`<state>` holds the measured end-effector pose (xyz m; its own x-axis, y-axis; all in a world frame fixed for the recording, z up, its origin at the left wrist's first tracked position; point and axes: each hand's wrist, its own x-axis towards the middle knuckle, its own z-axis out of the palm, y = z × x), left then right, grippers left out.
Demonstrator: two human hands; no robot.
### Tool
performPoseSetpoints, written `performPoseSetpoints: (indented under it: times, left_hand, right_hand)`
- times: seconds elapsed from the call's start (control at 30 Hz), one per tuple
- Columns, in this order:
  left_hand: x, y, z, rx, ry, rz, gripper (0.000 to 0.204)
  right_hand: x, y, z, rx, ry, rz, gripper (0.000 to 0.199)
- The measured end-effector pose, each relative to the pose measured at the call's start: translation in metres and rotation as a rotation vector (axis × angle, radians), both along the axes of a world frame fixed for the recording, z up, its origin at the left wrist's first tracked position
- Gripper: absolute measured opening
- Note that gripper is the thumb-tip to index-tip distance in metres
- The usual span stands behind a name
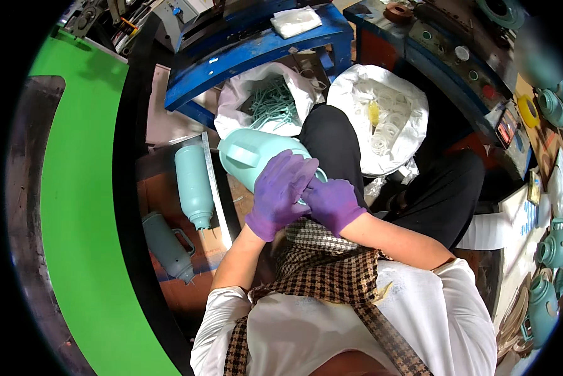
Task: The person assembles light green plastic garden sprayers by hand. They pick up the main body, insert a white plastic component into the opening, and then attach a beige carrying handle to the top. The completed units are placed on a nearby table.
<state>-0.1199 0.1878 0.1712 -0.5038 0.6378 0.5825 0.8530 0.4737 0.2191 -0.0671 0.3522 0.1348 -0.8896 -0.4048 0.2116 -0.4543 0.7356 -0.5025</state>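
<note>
A wide green floor strip (87, 250) is curving down the nine o'clock side, and a blue metal bench (256, 50) is spanning the twelve o'clock edge. Below the bench two white sacks are sitting open: the one at one o'clock (382, 119) is holding pale rings, the one at twelve (263, 100) is holding mint-green plastic strips.

In the middle, a large mint-green jug (250, 153) is lying tilted on the person's lap, against the black trousers (338, 144), its mouth end pointing toward four o'clock and hidden under the hands. Both hands are wearing purple gloves. The left hand (281, 194) is lying over the jug's mouth end with its fingers pressed together and curled down on the plastic. The right hand (331, 203) is touching the left at its four o'clock side, fingers bunched at the jug's rim; what they are pinching I cannot tell.

At nine o'clock from the hands, two more mint bottles are lying on a brown surface, one upright-looking (194, 185), one darker and lower (165, 247). Further mint jugs (554, 247) are crowding the three o'clock edge.
</note>
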Motion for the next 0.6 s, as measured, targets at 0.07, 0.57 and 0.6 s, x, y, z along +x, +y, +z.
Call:
performPoseSetpoints:
  times: [0.07,0.57,0.6]
  left_hand:
    - [0.0,-0.001,-0.002,-0.005,-0.03,0.011,0.072]
    - [-0.039,-0.031,0.011,0.243,-0.228,0.337,0.127]
    - [-0.042,-0.024,0.012,0.393,-0.393,0.339,0.113]
  right_hand:
    - [-0.006,-0.003,-0.004,0.108,-0.079,-0.006,0.018]
    - [-0.209,0.22,-0.162,0.75,0.383,0.105,0.03]
    - [-0.228,0.235,-0.196,0.797,0.348,0.118,0.03]
